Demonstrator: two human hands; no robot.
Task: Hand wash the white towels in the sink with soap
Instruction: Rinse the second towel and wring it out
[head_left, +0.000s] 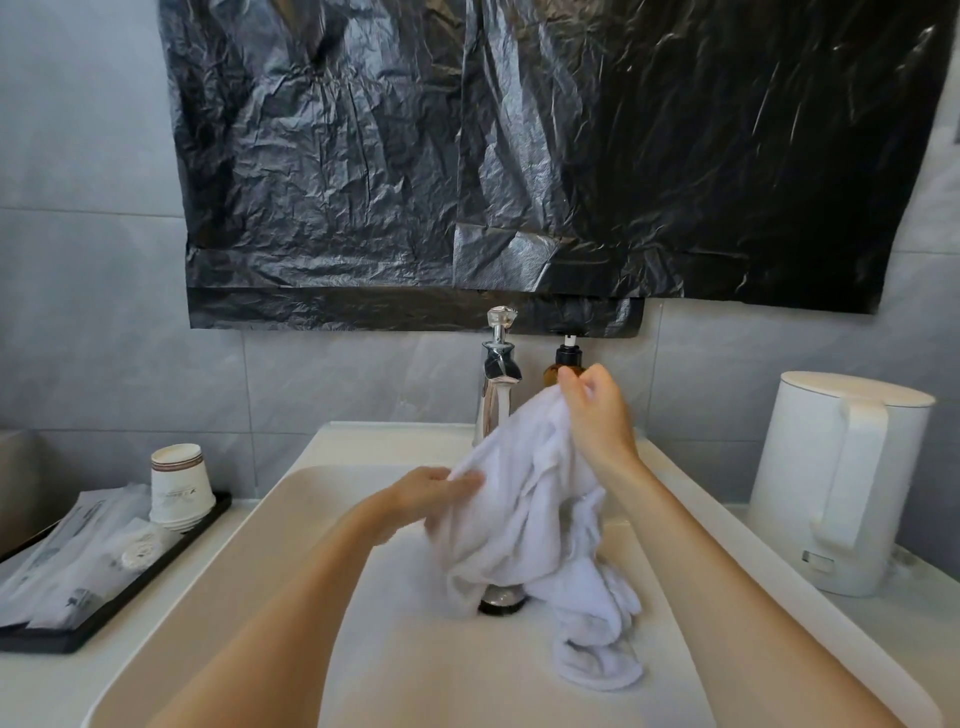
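Note:
A white towel (524, 519) hangs bunched over the white sink (291, 525), its lower end trailing onto the basin floor beside the metal drain (501, 603). My right hand (597, 415) pinches the towel's top edge, held up in front of the amber soap pump bottle (563, 371). My left hand (431, 491) grips the towel's left edge lower down. The chrome faucet (498, 384) stands behind the towel. No running water shows.
A white electric kettle (841, 483) stands on the counter to the right. At left, a black tray (104, 597) holds wrapped amenity packets and stacked paper cups (179, 486). Black plastic sheeting (519, 156) covers the wall above the faucet.

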